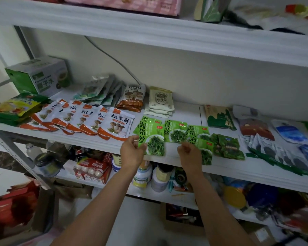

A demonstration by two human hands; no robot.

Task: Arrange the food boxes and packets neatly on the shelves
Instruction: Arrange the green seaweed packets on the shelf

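Note:
On the white middle shelf (103, 139) lie rows of food packets. My left hand (132, 151) pinches the lower left edge of a bright green seaweed packet (149, 134) at the shelf's front. My right hand (189, 153) hovers with curled fingers at the front edge, over the corner of another green seaweed packet (176, 131); whether it grips that packet is unclear. More green packets (200, 137) overlap to the right. A fanned row of white-and-orange mushroom packets (89, 119) lies to the left.
Behind stand a green box (41, 75), grey-green pouches (98, 89), a brown mushroom packet (133, 96) and cream packets (160, 102). Dark green, red and blue packets (256, 128) fill the right. The lower shelf holds jars and a red bottle pack (92, 167).

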